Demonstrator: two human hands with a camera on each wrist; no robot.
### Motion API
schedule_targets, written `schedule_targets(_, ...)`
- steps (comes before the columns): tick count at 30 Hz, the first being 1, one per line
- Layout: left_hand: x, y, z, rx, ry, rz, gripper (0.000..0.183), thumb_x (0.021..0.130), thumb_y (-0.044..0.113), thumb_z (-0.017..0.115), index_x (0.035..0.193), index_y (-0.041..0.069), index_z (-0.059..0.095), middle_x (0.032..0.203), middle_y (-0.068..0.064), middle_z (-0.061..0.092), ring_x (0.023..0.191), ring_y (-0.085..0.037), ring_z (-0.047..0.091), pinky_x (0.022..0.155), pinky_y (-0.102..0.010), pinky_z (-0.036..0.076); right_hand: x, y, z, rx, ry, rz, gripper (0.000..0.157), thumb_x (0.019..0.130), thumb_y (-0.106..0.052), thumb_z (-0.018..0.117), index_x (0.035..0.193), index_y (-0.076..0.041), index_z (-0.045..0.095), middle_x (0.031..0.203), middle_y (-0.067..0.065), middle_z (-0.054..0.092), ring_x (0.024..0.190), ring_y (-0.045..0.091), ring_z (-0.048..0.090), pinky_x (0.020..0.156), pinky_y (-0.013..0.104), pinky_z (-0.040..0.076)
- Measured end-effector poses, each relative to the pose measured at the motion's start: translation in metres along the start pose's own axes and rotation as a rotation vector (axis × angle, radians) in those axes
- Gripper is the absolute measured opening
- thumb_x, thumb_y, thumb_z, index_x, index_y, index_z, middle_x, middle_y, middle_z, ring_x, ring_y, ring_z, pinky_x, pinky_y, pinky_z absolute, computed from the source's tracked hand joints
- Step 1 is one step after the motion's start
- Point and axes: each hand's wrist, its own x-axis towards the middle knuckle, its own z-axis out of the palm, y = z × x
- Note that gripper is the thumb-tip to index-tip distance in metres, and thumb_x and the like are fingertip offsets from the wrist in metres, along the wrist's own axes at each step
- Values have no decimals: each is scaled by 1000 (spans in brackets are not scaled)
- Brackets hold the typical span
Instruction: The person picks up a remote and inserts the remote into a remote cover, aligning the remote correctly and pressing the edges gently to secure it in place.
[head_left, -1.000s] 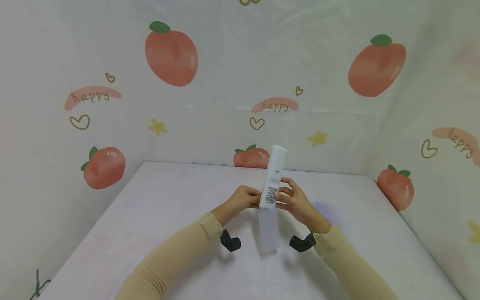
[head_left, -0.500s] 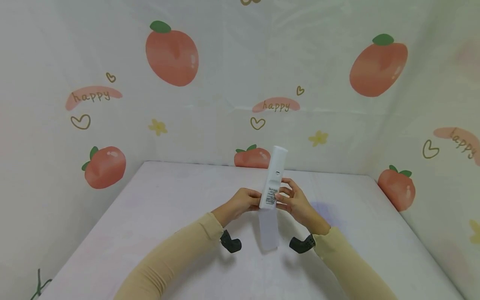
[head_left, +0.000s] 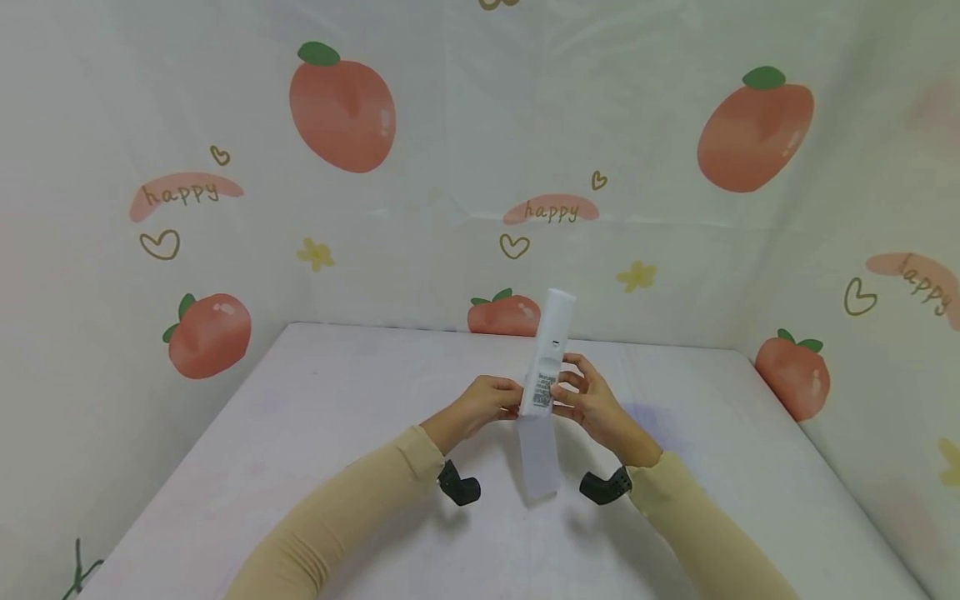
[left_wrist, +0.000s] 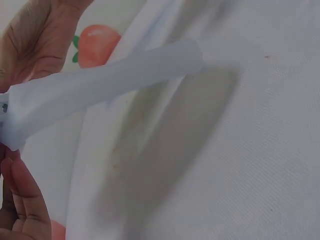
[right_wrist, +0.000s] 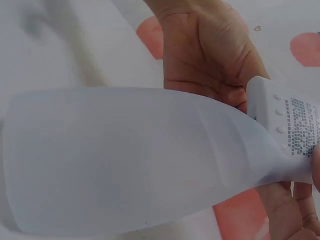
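Note:
A long white remote control (head_left: 550, 354), with a small dark slot and a printed label, tilts above the table. From its lower end hangs a frosted, translucent sleeve (right_wrist: 115, 160), the remote's end right at the sleeve's mouth. My left hand (head_left: 478, 404) pinches at the mouth from the left, its fingers partly hidden behind it. On the other side my right hand (head_left: 596, 408) grips the remote, thumb by the label and other fingers behind. In the left wrist view the right palm (left_wrist: 40, 40) shows above the sleeve and the left fingers (left_wrist: 27, 200) below.
A white cloth-covered table (head_left: 337, 367) lies under both hands. Behind and beside it hangs a pale curtain (head_left: 442, 125) printed with peaches. Each wrist carries a black camera mount (head_left: 459, 485). A thin green stem-like thing (head_left: 78, 571) shows at the lower left.

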Motion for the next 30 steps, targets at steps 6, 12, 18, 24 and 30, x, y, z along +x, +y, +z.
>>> schedule_targets(6,1,-3,3,-15,67,17,14,87,3,61,91,-10,64,71,1,59,69,-10,56,67,-23,54,0,4,0,-3,3,15,41,95,8,52,121,-21,41,97,-2,60,92,12,64,79,31,58)
schedule_targets(12,1,-4,8,17,176,53,8,86,5,64,85,-3,67,71,3,60,68,-10,57,66,-23,53,-1,4,-1,-7,20,33,38,95,7,51,120,-16,34,98,-1,59,90,15,66,78,33,58)
schedule_targets(18,-2,-1,11,24,192,70,10,88,5,64,90,-4,67,72,4,62,68,-10,57,68,-25,55,-2,3,-2,-21,13,32,38,96,6,50,122,-14,33,98,-1,59,90,15,67,79,34,58)
schedule_targets(24,1,-6,10,26,214,74,13,89,7,65,94,-5,67,75,2,62,69,-10,59,72,-29,57,-1,3,-2,-64,65,41,35,95,3,54,122,-12,37,97,0,57,89,13,65,77,33,59)
schedule_targets(30,-1,-8,12,47,229,109,12,92,6,60,90,-6,64,73,0,59,67,-8,58,69,-25,57,-2,3,-2,-114,129,65,36,94,2,56,123,-4,35,98,2,53,91,12,61,77,32,59)
